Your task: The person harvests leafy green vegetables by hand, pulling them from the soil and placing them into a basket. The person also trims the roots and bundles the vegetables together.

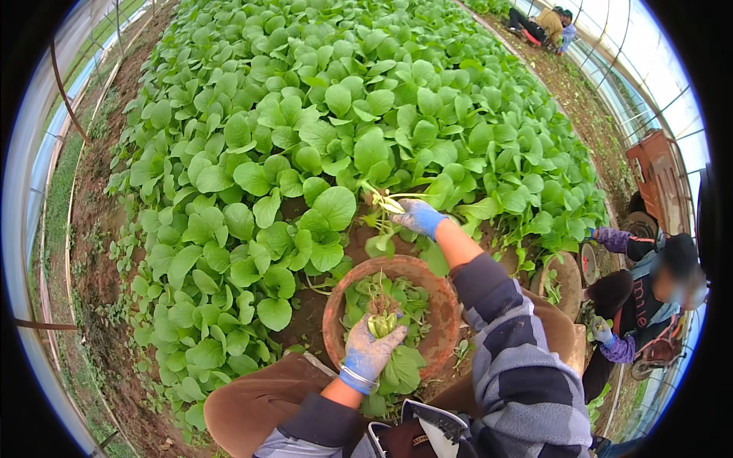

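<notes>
My left hand (368,353), in a dirty blue and white work glove, is closed around a bunch of leafy greens (382,325) over the basin. Its roots point up and away, and the leaves hang below my wrist. My right hand (418,217), gloved the same way, grips some more pulled greens (388,201) at the edge of the planted bed, pale stems and roots showing past the fingers. Between my knees stands a round reddish-brown basin (334,320) with loose green leaves inside.
Dense leafy plants (321,99) fill the bed ahead. At the right a co-worker in purple sleeves (615,349) sits beside another basin (563,278). A brown crate (658,172) stands beyond. More people (546,27) crouch far right. Curved greenhouse poles (65,91) line the left side.
</notes>
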{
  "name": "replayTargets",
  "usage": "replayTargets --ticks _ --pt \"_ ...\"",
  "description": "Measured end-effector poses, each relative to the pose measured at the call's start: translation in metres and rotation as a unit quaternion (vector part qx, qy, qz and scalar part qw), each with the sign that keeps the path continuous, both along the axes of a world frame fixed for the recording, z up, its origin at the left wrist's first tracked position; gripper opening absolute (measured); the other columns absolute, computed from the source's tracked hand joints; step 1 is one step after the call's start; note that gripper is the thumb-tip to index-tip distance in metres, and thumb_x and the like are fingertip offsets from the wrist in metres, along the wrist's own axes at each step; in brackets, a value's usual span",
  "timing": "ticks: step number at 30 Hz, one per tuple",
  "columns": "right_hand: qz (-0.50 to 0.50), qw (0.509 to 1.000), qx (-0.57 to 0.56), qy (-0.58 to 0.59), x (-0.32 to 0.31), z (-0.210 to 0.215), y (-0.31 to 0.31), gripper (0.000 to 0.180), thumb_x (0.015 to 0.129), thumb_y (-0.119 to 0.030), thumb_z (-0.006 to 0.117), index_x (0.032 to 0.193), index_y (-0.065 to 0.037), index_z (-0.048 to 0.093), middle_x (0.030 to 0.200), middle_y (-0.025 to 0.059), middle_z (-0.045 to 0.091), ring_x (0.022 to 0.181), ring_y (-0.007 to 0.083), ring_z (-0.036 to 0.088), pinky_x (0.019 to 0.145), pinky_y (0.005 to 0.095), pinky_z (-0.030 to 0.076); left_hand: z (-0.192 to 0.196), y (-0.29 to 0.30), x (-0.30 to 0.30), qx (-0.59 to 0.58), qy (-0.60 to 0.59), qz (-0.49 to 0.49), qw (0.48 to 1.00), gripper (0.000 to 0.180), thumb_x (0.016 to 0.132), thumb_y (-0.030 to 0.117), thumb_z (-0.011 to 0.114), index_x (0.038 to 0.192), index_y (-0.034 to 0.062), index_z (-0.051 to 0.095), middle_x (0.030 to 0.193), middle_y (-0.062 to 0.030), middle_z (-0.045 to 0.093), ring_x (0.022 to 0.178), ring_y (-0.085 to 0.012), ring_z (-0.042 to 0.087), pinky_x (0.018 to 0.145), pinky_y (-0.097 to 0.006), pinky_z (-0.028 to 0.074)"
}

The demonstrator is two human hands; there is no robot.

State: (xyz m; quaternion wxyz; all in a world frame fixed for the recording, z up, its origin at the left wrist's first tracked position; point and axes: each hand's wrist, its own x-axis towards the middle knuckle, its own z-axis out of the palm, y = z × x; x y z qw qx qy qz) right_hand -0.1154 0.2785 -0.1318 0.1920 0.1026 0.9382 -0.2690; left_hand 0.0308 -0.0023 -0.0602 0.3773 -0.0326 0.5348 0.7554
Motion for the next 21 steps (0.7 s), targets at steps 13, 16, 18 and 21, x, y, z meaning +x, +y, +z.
replayTargets --ticks 13,16,18,21 --pt "-0.57 0.6 -0.555 0.091 0.22 -0.165 -0.006 0.024 0.089 -0.012 0.054 0.11 -0.003 0.061 0.09 0.0078 0.066 0.071 0.0186 0.061 0.064 0.0324 0.05 0.017 0.026 0.0 0.058 0.059 0.01 0.997 0.025 0.078 -0.003 0.066 0.101 0.0006 0.06 0.087 -0.005 0.064 0.073 -0.0128 0.061 0.065 -0.026 0.051" --pt "-0.51 0.505 -0.688 0.102 0.192 -0.042 -0.068 0.028 0.09 -0.015 0.051 0.113 -0.001 0.06 0.088 0.0087 0.064 0.068 0.0183 0.059 0.062 0.0312 0.05 0.017 -0.001 -0.006 0.039 0.046 0.055 0.997 0.024 0.077 -0.003 0.065 0.101 -0.0008 0.06 0.082 -0.006 0.064 0.07 -0.0138 0.06 0.063 -0.026 0.05" --pt "-0.425 0.542 -0.721 0.067 0.202 -0.072 -0.039 0.031 0.088 -0.021 0.056 0.113 -0.002 0.06 0.077 0.0046 0.059 0.063 0.0155 0.053 0.06 0.0304 0.048 0.025 0.004 -0.008 0.04 0.059 0.062 0.995 0.023 0.078 -0.002 0.064 0.1 -0.0017 0.06 0.081 -0.0069 0.064 0.067 -0.0146 0.06 0.062 -0.026 0.049" --pt "-0.519 0.612 -0.595 0.036 0.211 -0.107 -0.01 0.028 0.088 -0.02 0.058 0.109 -0.002 0.062 0.073 0.0032 0.057 0.062 0.0152 0.053 0.06 0.0327 0.048 0.02 0.011 -0.015 0.027 0.055 0.046 0.997 0.024 0.077 -0.002 0.064 0.1 -0.0024 0.06 0.082 -0.008 0.065 0.066 -0.0152 0.059 0.062 -0.027 0.049"
